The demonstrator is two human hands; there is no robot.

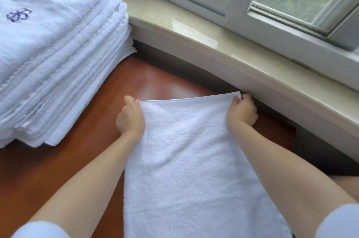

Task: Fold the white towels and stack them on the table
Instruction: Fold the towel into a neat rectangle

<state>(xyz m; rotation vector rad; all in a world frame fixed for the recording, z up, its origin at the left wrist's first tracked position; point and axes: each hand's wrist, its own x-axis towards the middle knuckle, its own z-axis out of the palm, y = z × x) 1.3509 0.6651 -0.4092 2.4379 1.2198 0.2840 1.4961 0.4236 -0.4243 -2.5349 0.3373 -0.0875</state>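
Two hands on one white towel (186,160), and here's the setting: a glossy reddish-brown table (81,160) pushed up near a pale stone window sill (194,29), white window frames (239,4) above it, green leaves blurred behind the glass. Far left on the table, a tall stack of folded towels (58,53), the top one carrying a small purple embroidered mark (19,14). The towel in play lies flat on the table, long axis running from the person straight away toward the sill, near end out of view at the bottom edge. The left hand (130,119) pinches the far left corner, fingers curled on the cloth. The right hand (241,111) grips the far right corner, close to the sill's lower edge. Pale sleeves (340,222) show at the bottom.
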